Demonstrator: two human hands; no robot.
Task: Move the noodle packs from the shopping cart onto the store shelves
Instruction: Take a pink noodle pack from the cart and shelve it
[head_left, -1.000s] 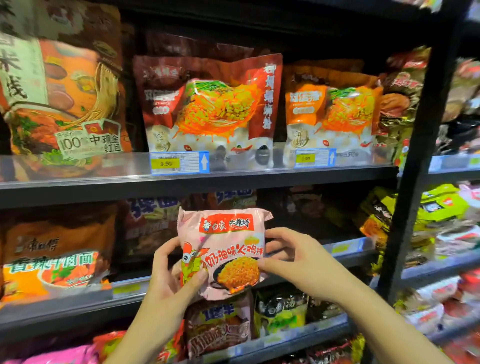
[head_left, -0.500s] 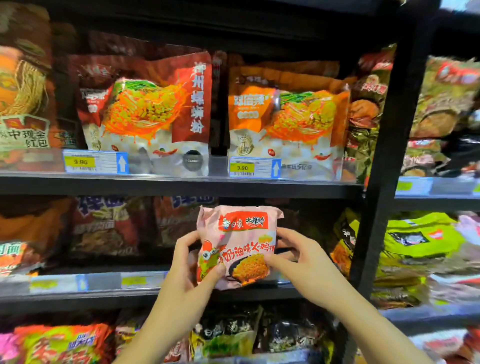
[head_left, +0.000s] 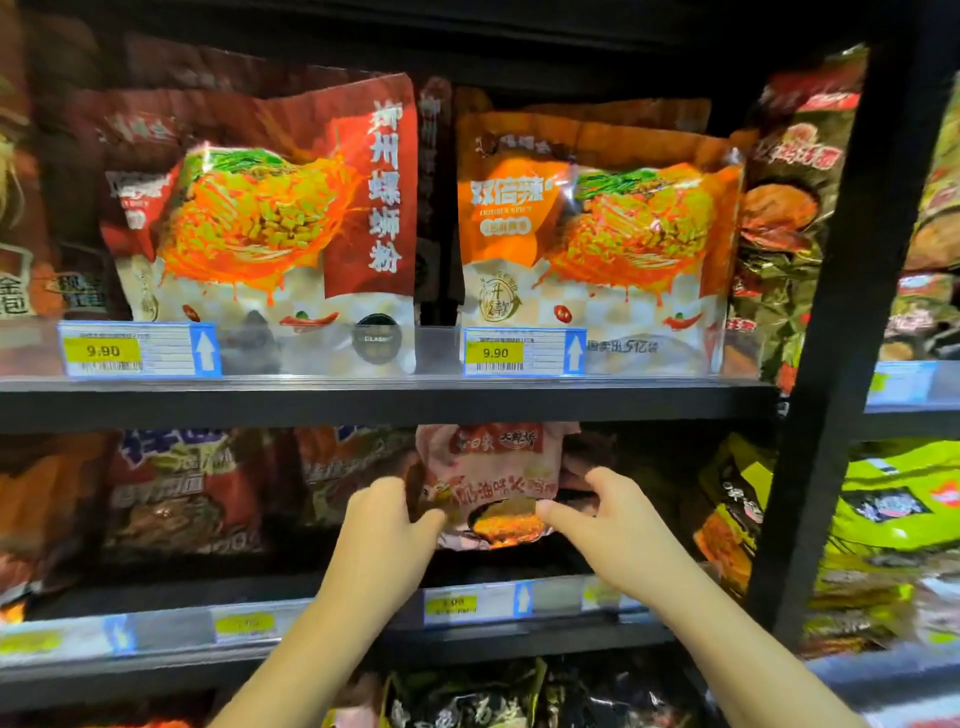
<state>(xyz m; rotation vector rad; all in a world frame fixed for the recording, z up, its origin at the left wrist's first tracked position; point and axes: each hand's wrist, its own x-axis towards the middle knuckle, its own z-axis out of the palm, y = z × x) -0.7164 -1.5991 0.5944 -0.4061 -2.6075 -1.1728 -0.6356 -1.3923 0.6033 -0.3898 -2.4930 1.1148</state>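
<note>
Currently both hands grip pink noodle pack (head_left: 493, 480) inside middle shelf (head_left: 363, 618) bay: left hand (head_left: 387, 525) on left edge, right hand (head_left: 597, 519) on right. Red label, noodle-bowl picture; print blurred, probably crinkled.

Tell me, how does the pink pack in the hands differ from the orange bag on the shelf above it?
The pink noodle pack is smaller and held by both hands, left hand and right hand; the orange bag is larger and stands untouched. The pink pack is at the lower shelf level, the orange bag behind a 9.90 price tag. Both picture noodles.
</note>
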